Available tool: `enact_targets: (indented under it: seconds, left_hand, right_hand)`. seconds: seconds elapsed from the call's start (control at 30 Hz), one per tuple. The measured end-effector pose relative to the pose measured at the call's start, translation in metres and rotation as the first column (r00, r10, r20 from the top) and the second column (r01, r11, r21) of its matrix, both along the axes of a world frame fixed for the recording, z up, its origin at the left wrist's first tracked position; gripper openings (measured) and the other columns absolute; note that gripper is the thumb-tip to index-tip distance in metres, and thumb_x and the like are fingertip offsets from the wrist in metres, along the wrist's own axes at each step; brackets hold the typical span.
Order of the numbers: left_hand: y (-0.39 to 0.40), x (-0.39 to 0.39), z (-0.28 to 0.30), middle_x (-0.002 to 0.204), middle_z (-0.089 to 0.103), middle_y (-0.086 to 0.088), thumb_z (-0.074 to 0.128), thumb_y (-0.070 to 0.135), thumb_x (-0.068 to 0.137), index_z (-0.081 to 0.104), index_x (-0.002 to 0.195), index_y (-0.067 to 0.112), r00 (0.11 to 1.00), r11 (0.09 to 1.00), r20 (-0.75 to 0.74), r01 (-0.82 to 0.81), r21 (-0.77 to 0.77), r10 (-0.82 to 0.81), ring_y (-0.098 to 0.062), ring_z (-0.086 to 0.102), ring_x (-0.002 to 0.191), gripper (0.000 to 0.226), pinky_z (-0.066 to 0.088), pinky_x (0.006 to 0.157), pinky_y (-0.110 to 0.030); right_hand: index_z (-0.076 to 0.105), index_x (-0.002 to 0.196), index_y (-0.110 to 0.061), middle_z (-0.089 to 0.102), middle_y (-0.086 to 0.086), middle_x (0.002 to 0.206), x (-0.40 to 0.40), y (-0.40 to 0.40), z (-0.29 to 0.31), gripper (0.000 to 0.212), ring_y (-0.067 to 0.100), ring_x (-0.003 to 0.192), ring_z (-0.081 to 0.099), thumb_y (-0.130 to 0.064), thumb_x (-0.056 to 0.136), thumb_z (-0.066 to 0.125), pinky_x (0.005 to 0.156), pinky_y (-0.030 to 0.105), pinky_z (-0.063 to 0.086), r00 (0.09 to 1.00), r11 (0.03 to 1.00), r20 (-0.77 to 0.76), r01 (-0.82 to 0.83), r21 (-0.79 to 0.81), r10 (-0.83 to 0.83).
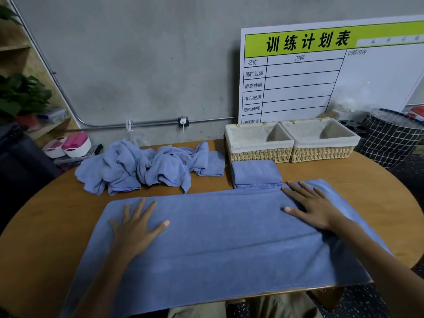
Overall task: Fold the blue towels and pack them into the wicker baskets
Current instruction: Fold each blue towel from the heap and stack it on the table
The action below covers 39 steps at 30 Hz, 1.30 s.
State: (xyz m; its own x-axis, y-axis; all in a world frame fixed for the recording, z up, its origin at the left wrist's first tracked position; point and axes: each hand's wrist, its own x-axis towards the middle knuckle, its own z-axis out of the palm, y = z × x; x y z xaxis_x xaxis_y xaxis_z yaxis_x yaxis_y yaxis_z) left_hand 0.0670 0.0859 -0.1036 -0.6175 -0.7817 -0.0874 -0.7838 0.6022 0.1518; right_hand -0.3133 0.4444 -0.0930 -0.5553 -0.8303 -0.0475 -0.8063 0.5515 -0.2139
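early stage: one folded blue towel (255, 173) sits on the round wooden desk (41, 216) before two empty lined wicker baskets (291, 143). both hands, left (137, 223) and right (314, 207), press flat, fingers spread, on a long half-folded blue towel (220, 239). crumpled blue towel pile (146, 166) untouched.

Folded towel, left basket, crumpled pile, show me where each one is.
Folded towel (255, 172), head view, top face.
Left basket (259, 155), head view, front wicker wall.
Crumpled pile (142, 167), head view, middle of the heap.

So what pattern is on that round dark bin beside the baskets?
A white grid on black, on the fabric bin; head view.
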Motion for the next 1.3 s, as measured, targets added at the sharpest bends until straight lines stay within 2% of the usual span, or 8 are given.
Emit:
enact_targets:
  seconds: [0.13, 0.43, 0.57, 0.63, 0.83, 1.0, 1.17, 1.3]
  left_hand:
    - [0.017, 0.013, -0.011, 0.168, 0.009, 0.011, -0.006, 0.103, 0.059, 0.021, 0.154, 0.049, 0.988, 0.994, -0.151, 0.024, -0.106, -0.04, -0.029, 0.007, 0.155, 0.113, 0.018, 0.116, -0.068]
    - [0.023, 0.016, -0.012, 0.167, 0.005, 0.016, -0.003, 0.098, 0.062, 0.016, 0.153, 0.055, 0.997, 0.994, -0.043, 0.067, -0.083, -0.071, -0.026, 0.002, 0.155, 0.103, 0.011, 0.115, -0.069]
    - [0.03, 0.022, -0.008, 0.16, 0.036, 0.007, 0.018, 0.086, 0.077, 0.049, 0.144, 0.04, 0.951, 0.995, -0.304, 0.037, -0.092, -0.064, -0.025, 0.027, 0.15, 0.087, 0.018, 0.116, -0.066]
    - [0.033, 0.033, -0.009, 0.154, 0.044, 0.008, 0.022, 0.08, 0.08, 0.057, 0.138, 0.036, 0.941, 0.993, -0.327, 0.053, -0.105, -0.085, -0.022, 0.035, 0.146, 0.081, 0.021, 0.116, -0.064]
    - [0.036, 0.045, -0.01, 0.165, 0.02, 0.014, 0.013, 0.088, 0.074, 0.032, 0.151, 0.048, 0.986, 0.988, -0.107, 0.116, -0.102, -0.127, -0.023, 0.019, 0.153, 0.088, 0.02, 0.114, -0.066]
    - [0.038, 0.046, -0.018, 0.163, 0.03, 0.007, 0.009, 0.095, 0.076, 0.035, 0.15, 0.049, 0.987, 0.98, -0.01, 0.159, -0.118, -0.161, -0.037, 0.03, 0.148, 0.09, 0.033, 0.1, -0.076]
    - [0.034, 0.057, -0.013, 0.167, 0.003, 0.018, -0.009, 0.105, 0.05, 0.014, 0.15, 0.059, 0.997, 0.997, -0.053, 0.054, -0.052, -0.057, -0.027, 0.003, 0.155, 0.113, 0.014, 0.116, -0.068]
    - [0.04, 0.038, -0.004, 0.166, 0.014, 0.015, -0.002, 0.105, 0.055, 0.027, 0.15, 0.055, 0.99, 0.998, -0.137, 0.034, -0.049, -0.04, -0.026, 0.009, 0.155, 0.111, 0.024, 0.117, -0.062]
  right_hand:
    - [0.011, 0.154, -0.052, 0.003, -0.023, 0.162, 0.026, 0.015, 0.003, 0.081, 0.013, 0.154, 0.002, -0.087, 0.08, 0.008, 0.122, 0.044, 0.008, 0.993, 0.991, -0.089, 0.07, -0.117, -0.081]
    - [0.014, 0.153, -0.053, 0.001, -0.024, 0.162, 0.051, 0.01, -0.008, 0.091, 0.008, 0.153, -0.001, -0.093, 0.073, -0.007, 0.123, 0.041, 0.005, 0.999, 0.999, -0.045, 0.0, -0.049, -0.002]
    - [0.016, 0.153, -0.051, 0.002, -0.023, 0.163, 0.045, 0.008, -0.004, 0.091, 0.008, 0.153, -0.003, -0.092, 0.075, -0.005, 0.123, 0.04, 0.005, 0.999, 0.999, -0.05, -0.014, -0.037, 0.012]
    - [0.017, 0.153, -0.052, 0.003, -0.023, 0.164, 0.047, 0.014, -0.006, 0.09, 0.007, 0.153, -0.003, -0.092, 0.076, -0.005, 0.124, 0.04, 0.005, 0.998, 0.999, -0.061, -0.002, -0.036, 0.0]
    - [0.012, 0.152, -0.054, -0.001, -0.023, 0.163, 0.06, 0.03, -0.006, 0.085, 0.008, 0.152, -0.004, -0.092, 0.076, 0.003, 0.123, 0.042, 0.007, 0.997, 0.999, -0.066, 0.032, -0.02, -0.033]
    - [0.008, 0.153, -0.052, -0.001, -0.02, 0.164, 0.062, 0.035, -0.007, 0.088, 0.012, 0.154, -0.003, -0.094, 0.076, 0.006, 0.124, 0.042, 0.008, 0.994, 0.996, -0.072, 0.079, -0.031, -0.082]
    - [0.001, 0.151, -0.054, -0.005, -0.021, 0.164, 0.058, 0.054, -0.004, 0.089, 0.009, 0.152, -0.008, -0.095, 0.071, 0.004, 0.124, 0.04, 0.004, 0.991, 0.993, -0.057, 0.122, 0.002, -0.121]
    - [0.011, 0.154, -0.051, 0.008, -0.019, 0.165, 0.064, 0.035, 0.003, 0.1, 0.014, 0.154, 0.006, -0.099, 0.067, 0.0, 0.121, 0.042, 0.013, 0.988, 0.991, -0.077, 0.135, -0.028, -0.136]
